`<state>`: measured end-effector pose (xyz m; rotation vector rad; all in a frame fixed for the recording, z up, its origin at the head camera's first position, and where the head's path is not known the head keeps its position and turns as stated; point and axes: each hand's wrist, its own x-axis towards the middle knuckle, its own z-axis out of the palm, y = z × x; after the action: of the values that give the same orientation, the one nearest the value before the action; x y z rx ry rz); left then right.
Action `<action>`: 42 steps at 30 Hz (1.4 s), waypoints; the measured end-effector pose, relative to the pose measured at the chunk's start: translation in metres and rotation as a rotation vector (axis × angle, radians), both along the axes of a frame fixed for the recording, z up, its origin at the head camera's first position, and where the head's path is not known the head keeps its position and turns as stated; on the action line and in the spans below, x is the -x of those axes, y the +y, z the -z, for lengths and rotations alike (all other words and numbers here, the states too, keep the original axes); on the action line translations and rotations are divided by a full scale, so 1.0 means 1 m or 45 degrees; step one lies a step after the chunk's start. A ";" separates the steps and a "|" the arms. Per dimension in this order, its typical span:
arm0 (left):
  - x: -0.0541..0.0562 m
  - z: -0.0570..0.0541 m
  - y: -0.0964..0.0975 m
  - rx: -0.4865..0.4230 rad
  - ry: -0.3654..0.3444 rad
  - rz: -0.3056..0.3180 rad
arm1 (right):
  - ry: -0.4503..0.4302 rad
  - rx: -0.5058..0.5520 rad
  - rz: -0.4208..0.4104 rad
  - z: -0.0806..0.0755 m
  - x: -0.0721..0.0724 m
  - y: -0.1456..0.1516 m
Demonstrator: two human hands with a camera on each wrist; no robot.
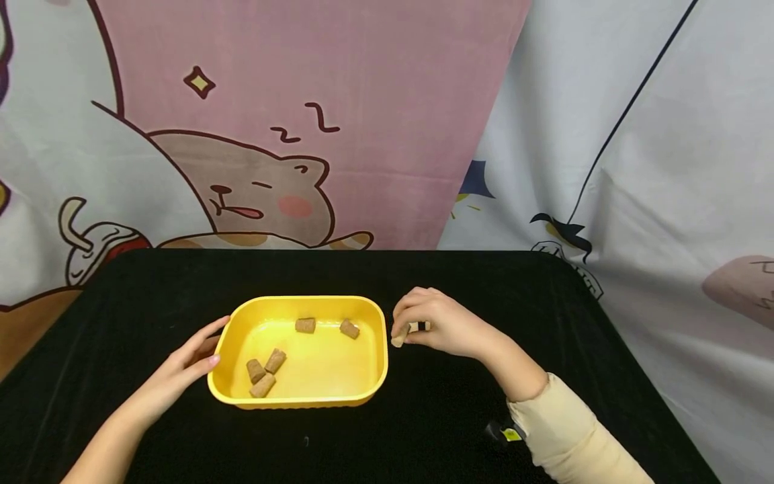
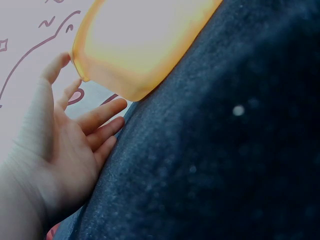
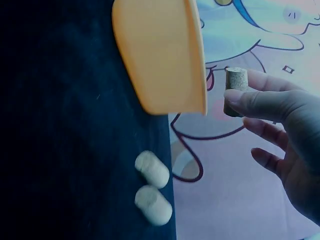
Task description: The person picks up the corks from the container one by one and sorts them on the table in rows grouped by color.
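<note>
A yellow plastic basin (image 1: 308,401) sits on the black cloth with several brown corks (image 1: 275,361) lying in it. My left hand (image 1: 181,363) is at the basin's left end, fingertips and thumb touching the rim, its fingers mostly extended in the left wrist view. Just right of the basin, my right hand (image 1: 444,323) pinches a cork (image 3: 236,92) between thumb and fingers, raised above the cloth. Two more corks (image 3: 152,170) lie on the cloth in the right wrist view; in the head view the right hand partly hides them.
A black tablecloth (image 1: 423,437) covers the table. Behind it hangs a printed curtain (image 1: 387,121) with cartoon animals. Near the right sleeve lies a small black object with a yellow-green patch (image 1: 511,435).
</note>
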<state>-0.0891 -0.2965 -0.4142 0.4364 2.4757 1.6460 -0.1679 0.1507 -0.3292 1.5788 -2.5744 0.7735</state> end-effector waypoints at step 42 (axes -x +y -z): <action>0.000 0.001 0.001 0.022 -0.007 -0.028 | -0.088 -0.038 0.230 0.054 0.021 0.086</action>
<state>-0.0887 -0.2954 -0.4155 0.4036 2.4974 1.6306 -0.1892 0.2367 -0.3830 1.3247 -2.7410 0.7894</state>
